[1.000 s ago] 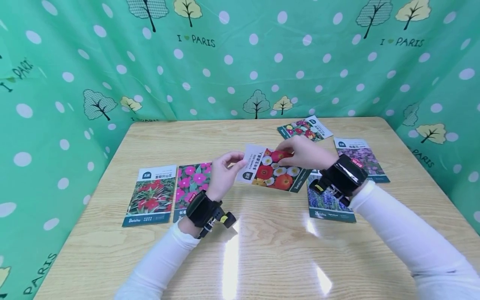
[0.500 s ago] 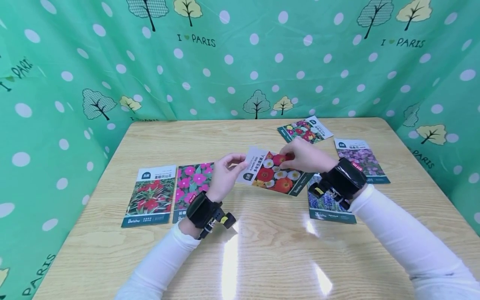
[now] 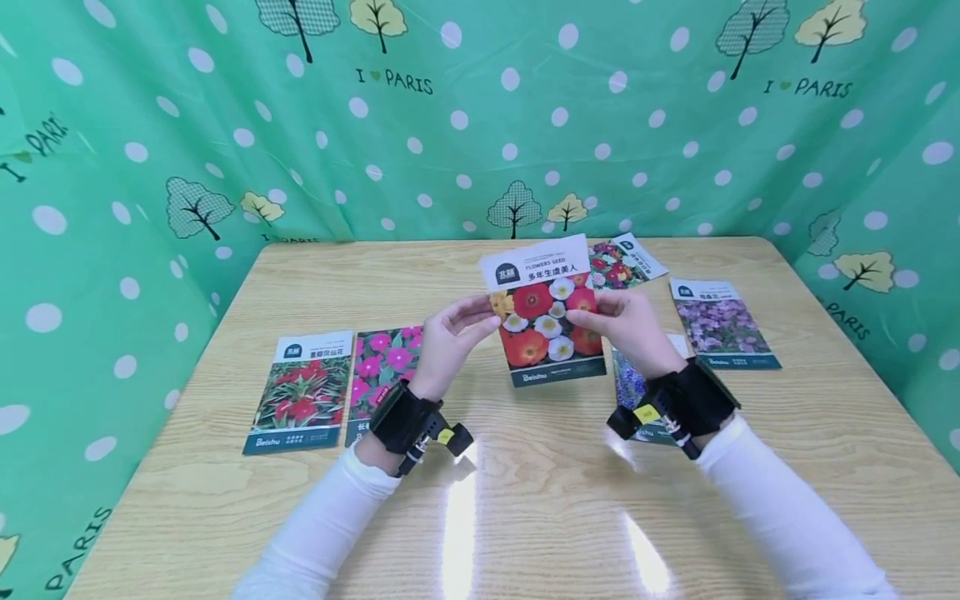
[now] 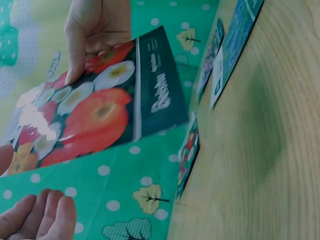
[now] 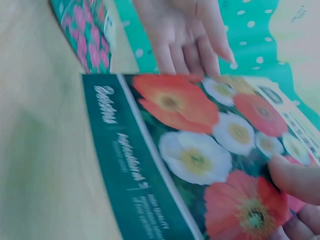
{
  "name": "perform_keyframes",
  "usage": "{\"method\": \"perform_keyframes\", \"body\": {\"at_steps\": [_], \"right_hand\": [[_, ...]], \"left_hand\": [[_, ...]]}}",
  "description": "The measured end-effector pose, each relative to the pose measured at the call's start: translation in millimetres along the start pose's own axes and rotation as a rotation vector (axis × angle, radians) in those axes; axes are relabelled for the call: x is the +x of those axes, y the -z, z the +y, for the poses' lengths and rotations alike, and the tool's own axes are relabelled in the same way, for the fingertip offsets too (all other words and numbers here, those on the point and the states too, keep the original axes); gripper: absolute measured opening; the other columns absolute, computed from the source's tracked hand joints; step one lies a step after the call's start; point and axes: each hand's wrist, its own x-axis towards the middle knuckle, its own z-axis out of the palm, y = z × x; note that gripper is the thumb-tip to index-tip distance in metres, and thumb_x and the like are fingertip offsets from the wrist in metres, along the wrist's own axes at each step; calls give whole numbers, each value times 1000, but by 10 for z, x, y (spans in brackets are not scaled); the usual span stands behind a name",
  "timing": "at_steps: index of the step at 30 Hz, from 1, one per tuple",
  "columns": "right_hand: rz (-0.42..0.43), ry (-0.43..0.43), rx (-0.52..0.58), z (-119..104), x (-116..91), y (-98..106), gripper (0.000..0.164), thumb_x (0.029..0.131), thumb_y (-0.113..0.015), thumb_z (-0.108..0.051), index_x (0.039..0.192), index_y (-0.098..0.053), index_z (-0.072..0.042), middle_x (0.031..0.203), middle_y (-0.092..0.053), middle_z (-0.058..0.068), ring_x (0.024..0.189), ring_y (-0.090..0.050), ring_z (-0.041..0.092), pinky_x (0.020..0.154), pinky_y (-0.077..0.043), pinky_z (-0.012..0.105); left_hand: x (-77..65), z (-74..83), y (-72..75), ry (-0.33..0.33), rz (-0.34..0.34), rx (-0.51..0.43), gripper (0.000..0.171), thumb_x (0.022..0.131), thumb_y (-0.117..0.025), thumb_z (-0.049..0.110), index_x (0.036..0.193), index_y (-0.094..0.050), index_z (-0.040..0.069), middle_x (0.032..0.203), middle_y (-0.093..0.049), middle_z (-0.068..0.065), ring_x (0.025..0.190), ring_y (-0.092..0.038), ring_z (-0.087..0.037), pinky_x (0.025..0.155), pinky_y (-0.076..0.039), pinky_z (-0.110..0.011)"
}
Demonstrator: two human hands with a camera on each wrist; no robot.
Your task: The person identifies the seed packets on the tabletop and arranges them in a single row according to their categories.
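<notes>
While the right hand (image 3: 636, 332) pinches the right edge of a seed packet (image 3: 534, 302), thumb on its front, the left hand (image 3: 447, 346) has thumb and fingers parted beside the left edge; whether they touch it cannot be told. The packet is off the tabletop (image 3: 543, 508), between the hands. Below the left hand, partly hidden by it, lies a pink-flowered packet (image 3: 386, 365), with a red-flowered packet (image 3: 300, 396) farther left. The right hand and wrist cover much of a blue-flowered packet (image 3: 628, 390); beyond lies a purple-flowered packet (image 3: 723, 325). Past both hands, the held packet blocks part of a mixed-flower packet (image 3: 624, 262). Red, orange and white blooms fill its front, between a white top and a dark green base lettered Beishu. It is flat, rectangular and glossy; the wood-grained tabletop shines, and a green dotted curtain (image 3: 450, 196) hangs behind.
</notes>
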Motion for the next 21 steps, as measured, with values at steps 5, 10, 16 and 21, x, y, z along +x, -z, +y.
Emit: {"method": "perform_keyframes", "body": {"at_steps": [5, 10, 16, 21], "right_hand": [[65, -67, 166, 106, -100, -168, 30, 83, -67, -32, 86, -59, -3, 76, -64, -4, 78, -58, 11, 79, -43, 28], [89, -90, 244, 200, -147, -297, 30, 84, -66, -29, 93, -62, -1, 78, -66, -4, 81, -61, 10, 79, -46, 26], [88, -119, 262, 282, -167, -375, 38, 84, -66, -28, 107, -62, 3, 80, -67, -5, 82, -62, 8, 79, -47, 24], [86, -139, 258, 317, -148, -434, 38, 84, -66, -26, 108, -61, 3, 80, -67, -5, 81, -62, 9, 80, -47, 27]], "left_hand": [[-38, -39, -66, 15, -4, 51, 33, 82, -68, 12, 110, -61, -2, 105, -63, -15, 95, -60, -18, 84, -47, -25], [-74, -62, -85, -8, 28, 101, 24, 81, -69, 11, 100, -63, -3, 94, -64, -13, 85, -59, -16, 75, -47, -23], [-108, -103, -87, 21, 55, 109, 19, 81, -70, 11, 94, -64, -3, 87, -65, -9, 78, -58, -12, 71, -48, -22], [-126, -124, -64, 38, 78, 113, 20, 80, -69, 9, 94, -64, -5, 88, -65, -12, 76, -59, -11, 70, -48, -22]]}}
